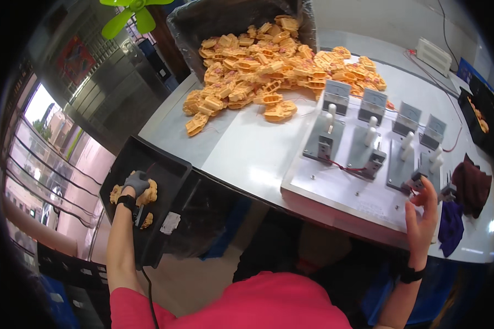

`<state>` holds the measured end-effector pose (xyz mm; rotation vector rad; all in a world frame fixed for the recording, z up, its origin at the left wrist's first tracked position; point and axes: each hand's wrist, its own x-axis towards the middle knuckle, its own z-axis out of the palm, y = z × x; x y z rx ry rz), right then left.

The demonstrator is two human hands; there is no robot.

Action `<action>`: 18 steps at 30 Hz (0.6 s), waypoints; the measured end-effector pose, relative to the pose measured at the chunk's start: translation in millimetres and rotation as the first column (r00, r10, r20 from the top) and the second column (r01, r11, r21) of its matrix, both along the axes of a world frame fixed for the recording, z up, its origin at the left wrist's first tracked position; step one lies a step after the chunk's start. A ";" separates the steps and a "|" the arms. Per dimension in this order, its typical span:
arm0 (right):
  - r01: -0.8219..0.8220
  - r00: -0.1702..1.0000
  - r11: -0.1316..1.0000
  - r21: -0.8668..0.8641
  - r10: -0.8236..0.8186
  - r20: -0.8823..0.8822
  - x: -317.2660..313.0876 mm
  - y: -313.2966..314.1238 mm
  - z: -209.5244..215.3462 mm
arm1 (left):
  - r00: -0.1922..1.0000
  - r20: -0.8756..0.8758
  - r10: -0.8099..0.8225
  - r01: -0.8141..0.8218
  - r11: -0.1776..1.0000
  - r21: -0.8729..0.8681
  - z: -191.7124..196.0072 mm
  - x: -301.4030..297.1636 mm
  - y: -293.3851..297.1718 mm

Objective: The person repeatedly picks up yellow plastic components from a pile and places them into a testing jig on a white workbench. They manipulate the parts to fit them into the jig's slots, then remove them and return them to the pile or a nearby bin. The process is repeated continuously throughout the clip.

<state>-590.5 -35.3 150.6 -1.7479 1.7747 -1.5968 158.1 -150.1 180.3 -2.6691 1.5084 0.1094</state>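
Orange-yellow plastic pieces (150,193) lie in a black tray (173,174) off to my left, and my left hand (135,183), grey covering over its fingers, rests down on them. The fingers bend over the pieces, but their tips are hidden, so I cannot tell whether I have hold of one. A smaller orange-yellow bit (147,221) sits just nearer to me in the tray, close to a torn white label (170,223). My right hand (422,222) is raised at the right end of a white test board (335,189), its fingers partly bent and the thumb apart from the index finger; I see nothing in its grasp. The index fingertip is right by a small dark block (416,181) on the board, though I cannot tell if they touch. Four square meters (336,94) stand along the board's far side, with pale posts (370,135) in front of them and a red wire (343,167) running between two fixtures. Farther off, a big heap of orange-yellow parts (247,74) spills from a dark, plastic-lined bin (185,35) onto the worktop (233,145). Brown cloth (472,183) and purple cloth (450,225) lie at the right.
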 end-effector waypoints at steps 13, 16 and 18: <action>0.141 0.988 0.989 0.031 -0.139 -0.061 -9.6 1.0 -17.4 | 0.969 -0.148 -0.197 0.176 0.974 -0.146 -21.0 -143.5 -248.9; 0.142 0.989 0.990 0.023 -0.142 -0.033 -11.3 2.5 -18.6 | 0.951 -0.266 -0.155 0.160 0.987 -0.003 -21.8 -177.5 -253.4; 0.145 0.989 0.989 0.027 -0.144 -0.025 -8.1 4.5 -18.6 | 0.940 -0.223 -0.260 0.295 0.944 0.144 -20.5 -183.5 -245.7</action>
